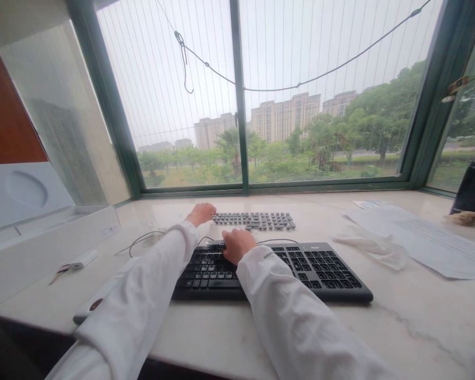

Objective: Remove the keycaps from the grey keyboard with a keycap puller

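Note:
A black keyboard (pixel 336 269) lies on the white counter, with many of its keycaps off on the right side. Behind it, loose dark keycaps (pixel 269 220) are laid out in rows. My left hand (pixel 201 214) reaches past the keyboard to the left end of these rows, fingers drawn together at the outermost keycaps; whatever they pinch is hidden. Over the upper left part of the keyboard is my right hand (pixel 239 245), its fingers curled. A small dark piece shows at its fingertips, too unclear to name.
On the left are an open white box (pixel 83 216), a power strip (pixel 103 301) and a small white device (pixel 83 259) with wires. A crumpled tissue (pixel 376 248), paper sheets (pixel 427 237) and a dark bottle (pixel 473 190) stand or lie right. A window frame (pixel 241 132) borders the counter.

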A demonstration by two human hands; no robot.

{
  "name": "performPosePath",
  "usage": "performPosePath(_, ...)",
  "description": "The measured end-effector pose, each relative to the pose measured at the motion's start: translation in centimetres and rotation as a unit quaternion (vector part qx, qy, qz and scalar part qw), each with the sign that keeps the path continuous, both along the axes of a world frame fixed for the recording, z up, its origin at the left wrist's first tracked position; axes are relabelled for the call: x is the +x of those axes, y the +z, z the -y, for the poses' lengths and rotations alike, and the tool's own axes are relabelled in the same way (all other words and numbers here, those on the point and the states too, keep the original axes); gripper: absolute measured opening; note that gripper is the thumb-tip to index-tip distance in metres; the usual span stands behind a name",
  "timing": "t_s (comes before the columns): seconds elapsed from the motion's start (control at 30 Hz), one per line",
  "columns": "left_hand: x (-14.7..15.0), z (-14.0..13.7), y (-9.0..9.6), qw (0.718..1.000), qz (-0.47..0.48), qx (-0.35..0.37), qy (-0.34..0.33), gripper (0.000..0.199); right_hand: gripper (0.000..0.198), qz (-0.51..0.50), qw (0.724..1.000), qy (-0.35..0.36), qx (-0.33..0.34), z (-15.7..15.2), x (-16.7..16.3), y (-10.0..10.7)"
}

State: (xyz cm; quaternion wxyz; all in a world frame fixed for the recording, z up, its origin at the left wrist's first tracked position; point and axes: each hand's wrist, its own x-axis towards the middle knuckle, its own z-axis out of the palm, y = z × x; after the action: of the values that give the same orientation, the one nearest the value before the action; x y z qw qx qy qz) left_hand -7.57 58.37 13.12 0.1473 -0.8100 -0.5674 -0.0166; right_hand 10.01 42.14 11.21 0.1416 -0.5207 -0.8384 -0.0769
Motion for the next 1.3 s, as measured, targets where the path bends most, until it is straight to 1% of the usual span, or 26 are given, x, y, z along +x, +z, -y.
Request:
performPosePath(0.13, 0.7, 1.5, 1.2, 1.0, 0.023, 0.002, 0.021, 0.022, 0.027, 0.0, 1.0, -0.004, -0.006, 0.0, 0.0, 0.1)
performPosePath(0.27, 1.5, 4.3, 2.8, 0.997, 0.051, -0.004, 0.056, 0.02, 0.025, -0.007, 1.0, -0.013, 0.001, 0.1, 0.0, 0.3)
performPosePath(0.37, 1.4, 7.3, 4.2, 0.994, 0.072, -0.012, 0.081, 0.02, 0.025, -0.012, 1.0, -0.019, 0.011, 0.1, -0.1, 0.3)
performPosePath(0.43, 0.9, 9.7, 5.1, 0.992, 0.083, -0.023, 0.094, 0.019, 0.024, -0.014, 1.0, -0.019, 0.013, 0.2, -0.2, 0.4)
performPosePath(0.5, 0.1, 12.3, 5.5, 0.989, 0.089, -0.036, 0.109, 0.018, 0.024, -0.019, 1.0, -0.015, 0.015, 0.3, -0.4, 0.4)
performPosePath(0.6, -1.4, 16.2, 5.1, 0.985, 0.116, -0.051, 0.115, 0.016, 0.023, -0.047, 0.999, -0.004, 0.026, 0.5, -0.5, 0.4)
performPosePath(0.63, -1.8, 17.3, 4.7, 0.984, 0.134, -0.056, 0.1, 0.016, 0.023, -0.069, 0.997, 0.002, 0.033, 0.5, -0.5, 0.4)
performPosePath(0.7, -2.5, 19.0, 3.5, 0.982, 0.176, -0.067, 0.034, 0.016, 0.024, -0.143, 0.988, 0.021, 0.048, 0.5, -0.5, 0.4)
performPosePath(0.73, -2.7, 19.7, 2.9, 0.978, 0.197, -0.073, -0.008, 0.015, 0.029, -0.197, 0.978, 0.029, 0.055, 0.5, -0.6, 0.3)
performPosePath(0.77, -2.9, 20.1, 2.2, 0.971, 0.219, -0.077, -0.05, 0.015, 0.036, -0.261, 0.963, 0.034, 0.058, 0.5, -0.7, 0.3)
performPosePath(0.8, -2.9, 20.4, 1.5, 0.963, 0.241, -0.079, -0.086, 0.014, 0.043, -0.332, 0.941, 0.034, 0.054, 0.4, -0.8, 0.2)
performPosePath(0.83, -3.0, 20.6, 1.0, 0.956, 0.261, -0.076, -0.112, 0.015, 0.049, -0.407, 0.912, 0.03, 0.041, 0.3, -0.9, 0.1)
performPosePath(0.87, -3.0, 20.7, 0.5, 0.95, 0.277, -0.071, -0.129, 0.016, 0.053, -0.48, 0.877, 0.023, 0.02, 0.3, -1.1, 0.0)
performPosePath(0.93, -2.9, 20.7, -0.3, 0.943, 0.293, -0.062, -0.146, 0.017, 0.054, -0.603, 0.797, 0.018, -0.039, 0.2, -1.6, -0.1)
performPosePath(1.0, -2.8, 20.6, -0.7, 0.941, 0.295, -0.058, -0.159, 0.017, 0.051, -0.682, 0.723, 0.033, -0.103, 0.3, -2.3, -0.2)
performPosePath(1.03, -2.8, 20.5, -0.9, 0.939, 0.293, -0.057, -0.168, 0.016, 0.05, -0.707, 0.694, 0.045, -0.13, 0.4, -2.6, -0.2)
performPosePath(1.07, -2.7, 20.4, -1.0, 0.939, 0.29, -0.056, -0.178, 0.016, 0.049, -0.724, 0.671, 0.056, -0.151, 0.5, -3.0, -0.3)
performPosePath(1.1, -2.7, 20.4, -1.1, 0.938, 0.285, -0.056, -0.189, 0.016, 0.048, -0.735, 0.654, 0.064, -0.166, 0.7, -3.3, -0.3)
performPosePath(1.17, -2.6, 20.2, -1.3, 0.938, 0.271, -0.053, -0.208, 0.015, 0.048, -0.747, 0.636, 0.072, -0.181, 1.0, -4.0, -0.3)
performPosePath(1.23, -2.6, 20.2, -1.5, 0.938, 0.26, -0.046, -0.225, 0.016, 0.048, -0.747, 0.635, 0.07, -0.183, 1.2, -4.6, -0.3)
performPosePath(1.3, -2.6, 20.2, -1.7, 0.937, 0.255, -0.039, -0.236, 0.017, 0.049, -0.74, 0.645, 0.067, -0.18, 1.4, -5.0, -0.4)
